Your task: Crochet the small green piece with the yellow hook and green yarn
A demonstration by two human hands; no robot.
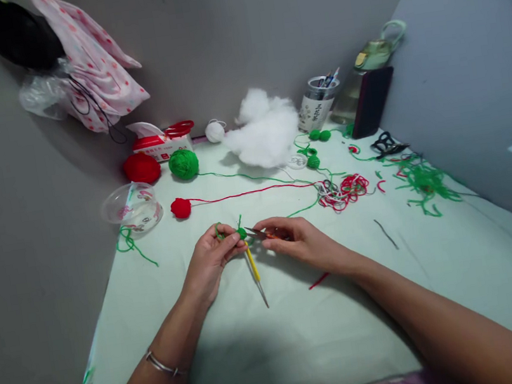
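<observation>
A small green yarn piece point(242, 233) is pinched in the fingertips of the left hand point(216, 249), over the pale tablecloth point(337, 347), a strand standing up from it. Just right of the piece, the right hand point(294, 237) grips small scissors point(258, 234), fingers closed around the orange handles and blades pointing at the piece. Directly on its near side is a yellow-handled tool point(253, 266) with a metal shaft; whether the left hand also holds it is unclear.

Beyond the piece and to its left are a small red yarn ball point(181, 208), a green ball point(183, 164), a larger red ball point(141, 168) and a tissue box point(163, 147), its red-and-white print too small to read. Beyond it and slightly right lies white stuffing point(266, 129). Farther right stands a pen holder point(317, 104), its white label bearing dark vertical characters, not legible. Right of the piece are tangled red and white yarn point(345, 191), then green scraps point(425, 183).
</observation>
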